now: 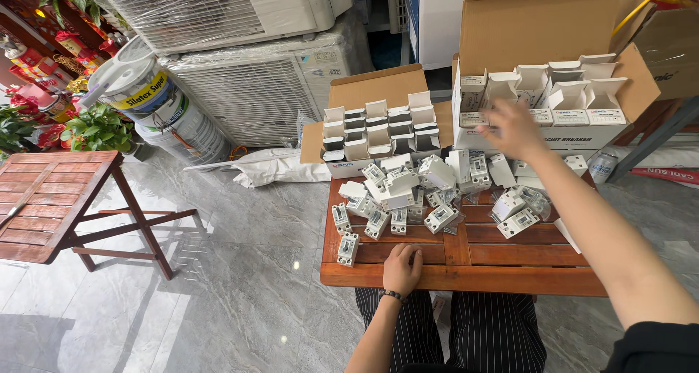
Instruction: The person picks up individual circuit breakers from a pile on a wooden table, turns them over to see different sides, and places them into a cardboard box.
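A person's right hand [513, 129], blurred and with fingers spread apart and gripping nothing, reaches across a slatted wooden table [466, 260] to the front edge of a large open carton [542, 118], where small white boxes [568, 114] stand in rows running left to right with their flaps turned up. The boxes sit just beyond and to the right of the fingertips; whether the fingers touch one cannot be told. The left hand [402, 269] rests palm-down and empty on the table's near edge, just short of a loose pile of white circuit breakers [429, 194].
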